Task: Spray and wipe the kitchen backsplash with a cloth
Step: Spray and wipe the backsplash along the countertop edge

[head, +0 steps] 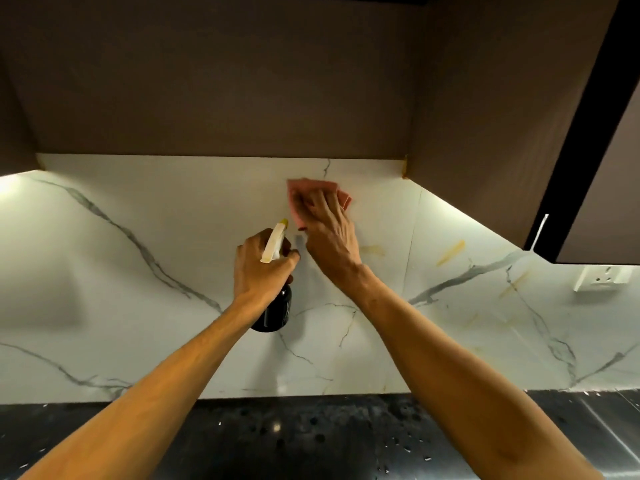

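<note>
Pink cloth [313, 189] pressed flat high on the marble backsplash [166, 271], just under the cabinet [242, 81].

The cloth is thin, soft and folded. It lies beneath the right hand [330, 237], whose fingers [320, 204] stretch out straight and close together on it. The backsplash is a glossy white slab with grey veins, and yellowish smears [450, 252] mark it to the right of the cloth. Lower and to the left, the left hand [258, 271] has its fingers clamped round the neck of a dark, shiny spray bottle [277, 311] with a pale trigger head. A white socket [601, 277] sits at far right. The dark speckled surface [311, 441] nearer the camera carries water drops.
</note>
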